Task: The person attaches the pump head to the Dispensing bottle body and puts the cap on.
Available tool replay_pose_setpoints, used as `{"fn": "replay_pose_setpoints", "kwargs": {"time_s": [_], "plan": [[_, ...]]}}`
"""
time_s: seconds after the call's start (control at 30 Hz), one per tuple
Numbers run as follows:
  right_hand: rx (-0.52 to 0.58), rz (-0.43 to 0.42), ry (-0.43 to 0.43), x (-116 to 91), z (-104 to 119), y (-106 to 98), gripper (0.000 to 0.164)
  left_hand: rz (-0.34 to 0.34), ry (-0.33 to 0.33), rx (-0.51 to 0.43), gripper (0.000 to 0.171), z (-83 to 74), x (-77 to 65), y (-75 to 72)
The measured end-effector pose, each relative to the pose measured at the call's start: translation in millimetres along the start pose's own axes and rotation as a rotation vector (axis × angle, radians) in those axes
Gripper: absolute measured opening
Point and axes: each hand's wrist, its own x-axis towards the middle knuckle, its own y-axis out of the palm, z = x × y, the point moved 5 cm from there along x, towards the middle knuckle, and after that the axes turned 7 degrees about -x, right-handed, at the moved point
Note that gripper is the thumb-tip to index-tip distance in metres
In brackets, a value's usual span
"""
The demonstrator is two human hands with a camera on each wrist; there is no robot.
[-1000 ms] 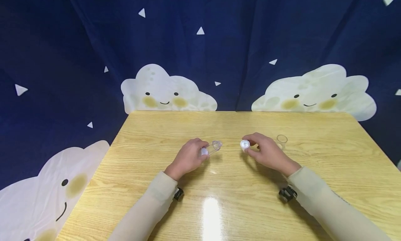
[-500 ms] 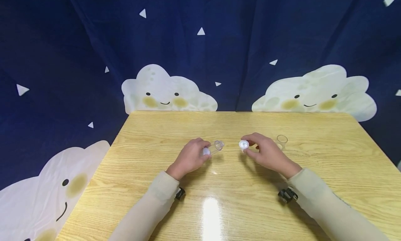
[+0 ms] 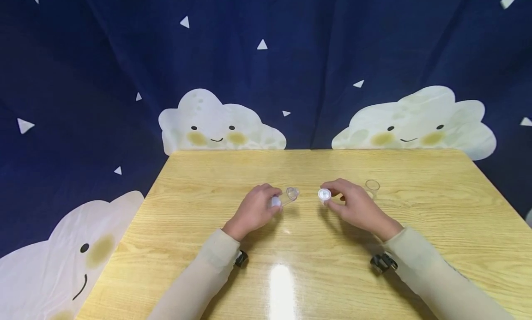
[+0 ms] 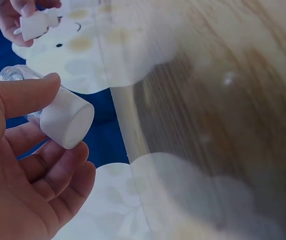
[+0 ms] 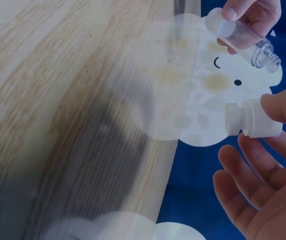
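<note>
My left hand [image 3: 254, 209] grips a small clear bottle [image 3: 287, 198] by its white base, with thumb and fingers round it. The bottle lies tilted, its open threaded neck pointing right, as the right wrist view shows on the clear bottle [image 5: 253, 50]. Across a short gap, my right hand [image 3: 355, 204] pinches a white pump top [image 3: 324, 194] between thumb and fingers. In the left wrist view this pump top [image 4: 37, 24] has a short spout. The pump's round underside faces the head camera. Both things are held above the table.
A clear cap [image 3: 372, 186] stands on the wooden table [image 3: 199, 181] just behind my right hand. Beyond the table's far edge hangs a dark blue curtain [image 3: 232, 47] with printed clouds and triangles. A black wrist camera [image 3: 383, 263] sits under the right sleeve.
My left hand has shifted slightly right with the bottle, narrowing the gap to the pump top. My right hand has barely moved. The head view has tilted a little.
</note>
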Motion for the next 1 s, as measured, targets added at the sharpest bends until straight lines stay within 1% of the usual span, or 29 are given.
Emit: {"fn": "replay_pose_setpoints", "kwargs": {"time_s": [0.2,0.33,0.5,0.67,0.87,1.0], "plan": [[-0.020,-0.012,-0.013,-1.4,1.2,-0.3,0.033,0.002,-0.009,0.002,0.035,-1.3,0.2,0.7],[-0.015,-0.001,-0.010,-1.1,1.0,0.9,0.031,0.015,-0.011,-0.001,0.035,-1.8,0.4,2.3],[-0.025,0.019,0.009,0.0,1.1,2.2,0.033,0.011,-0.010,0.004,0.035,-3.0,1.2,2.3],[-0.037,0.023,0.008,0.5,4.2,1.3,0.034,0.018,-0.009,-0.003,0.035,-3.5,1.0,3.0],[-0.050,0.001,-0.020,0.9,7.6,0.0,0.034,0.017,-0.011,-0.008,0.034,-2.7,0.1,3.9],[-0.058,-0.026,-0.052,1.2,10.5,-1.0,0.035,-0.001,0.014,-0.003,0.035,-3.8,-0.2,4.0]]}}
